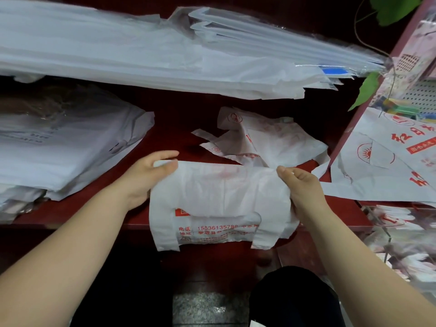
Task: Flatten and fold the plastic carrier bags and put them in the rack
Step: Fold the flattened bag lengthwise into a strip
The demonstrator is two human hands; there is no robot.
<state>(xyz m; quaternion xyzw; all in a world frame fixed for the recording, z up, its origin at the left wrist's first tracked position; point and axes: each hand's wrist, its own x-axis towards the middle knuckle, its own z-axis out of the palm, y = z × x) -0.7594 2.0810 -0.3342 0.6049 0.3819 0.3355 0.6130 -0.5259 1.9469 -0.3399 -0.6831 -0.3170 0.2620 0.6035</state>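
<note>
On the left of the red shelf (174, 138) lies a stack of flat bags (59, 149). My left hand (144, 178) pinches one top corner of the white carrier bag (219, 197) and my right hand (304, 185) grips the other; the bag hangs doubled over the shelf's front edge. I'd pull both corners evenly taut and line up the handles before creasing. Further right, crumpled bags (264, 142) lie on the shelf.
</note>
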